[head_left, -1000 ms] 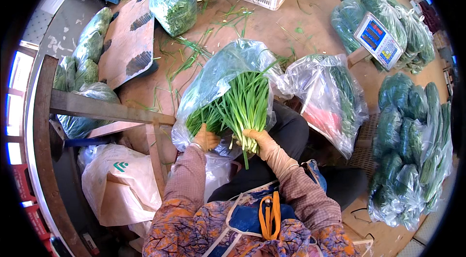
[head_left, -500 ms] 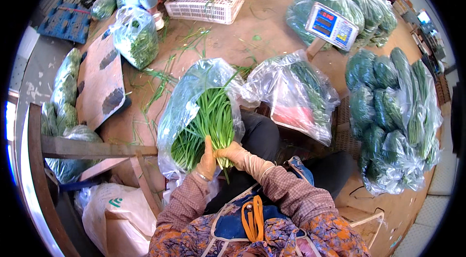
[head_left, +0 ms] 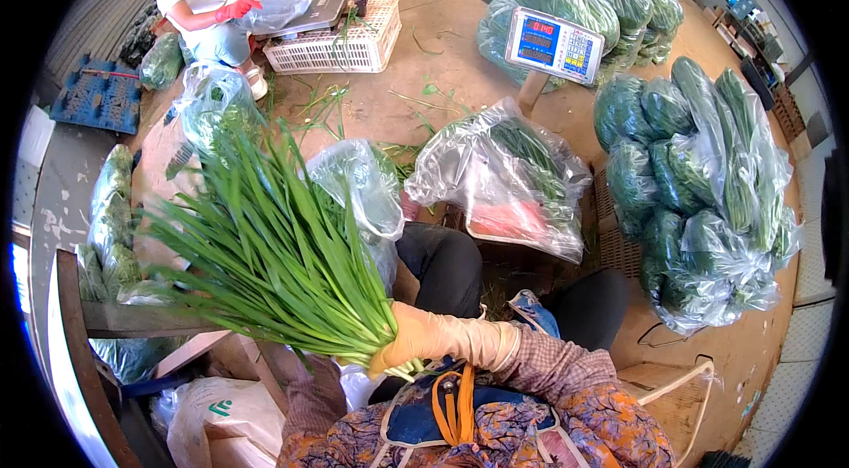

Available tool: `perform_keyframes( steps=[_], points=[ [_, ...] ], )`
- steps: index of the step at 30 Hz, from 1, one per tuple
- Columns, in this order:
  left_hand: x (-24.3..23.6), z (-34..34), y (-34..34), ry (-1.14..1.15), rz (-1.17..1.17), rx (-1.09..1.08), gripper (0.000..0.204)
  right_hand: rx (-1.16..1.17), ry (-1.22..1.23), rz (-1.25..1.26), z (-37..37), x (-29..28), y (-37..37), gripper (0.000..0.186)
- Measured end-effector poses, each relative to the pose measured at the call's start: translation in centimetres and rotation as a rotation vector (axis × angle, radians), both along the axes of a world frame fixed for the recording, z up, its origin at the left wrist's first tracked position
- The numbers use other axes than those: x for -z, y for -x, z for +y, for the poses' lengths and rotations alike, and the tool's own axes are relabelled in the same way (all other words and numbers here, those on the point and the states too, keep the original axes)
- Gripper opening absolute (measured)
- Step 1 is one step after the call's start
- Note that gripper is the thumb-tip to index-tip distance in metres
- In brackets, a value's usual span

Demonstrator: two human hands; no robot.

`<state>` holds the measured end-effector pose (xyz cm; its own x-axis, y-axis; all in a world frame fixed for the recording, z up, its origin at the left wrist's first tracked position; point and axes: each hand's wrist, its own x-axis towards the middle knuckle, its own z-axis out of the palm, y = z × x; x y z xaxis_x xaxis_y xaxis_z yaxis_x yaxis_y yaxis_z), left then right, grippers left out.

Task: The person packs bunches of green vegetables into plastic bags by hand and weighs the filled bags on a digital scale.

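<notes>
My right hand (head_left: 409, 340), in a pale yellow glove, is closed around the stem end of a big bunch of green garlic chives (head_left: 274, 247). The long leaves fan out up and to the left, above the floor and the wooden frame. Of my left arm only the checked sleeve (head_left: 309, 393) shows; the hand is hidden beneath the leaves. Just beyond my knee stands a clear plastic bag (head_left: 358, 172), partly covered by the bunch. To its right, a clear bag of greens (head_left: 522, 172) lies on a scale with a lit display (head_left: 555, 45).
Bagged greens (head_left: 694, 194) are piled at the right, with more bags (head_left: 566, 3) behind. At the far left a person in red gloves (head_left: 237, 10) handles a bag over a second scale on a white crate (head_left: 340, 52). A wooden frame (head_left: 146, 319) and white sack (head_left: 221, 424) are at near left.
The chives have come up out of the clear bag and swung left, held by the right hand. My left hand has gone from sight. The other person has lifted a bag onto the far scale.
</notes>
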<state>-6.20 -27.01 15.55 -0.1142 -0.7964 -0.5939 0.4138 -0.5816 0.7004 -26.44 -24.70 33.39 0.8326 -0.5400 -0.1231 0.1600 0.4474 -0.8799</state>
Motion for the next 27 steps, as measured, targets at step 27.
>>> perform_keyframes(
  steps=[27],
  points=[
    [6.1, -0.6, -1.1, -0.061, -1.305, 0.577, 0.048, 0.458, -0.296, -0.608, -1.3, -1.6, 10.2, 0.071]
  ],
)
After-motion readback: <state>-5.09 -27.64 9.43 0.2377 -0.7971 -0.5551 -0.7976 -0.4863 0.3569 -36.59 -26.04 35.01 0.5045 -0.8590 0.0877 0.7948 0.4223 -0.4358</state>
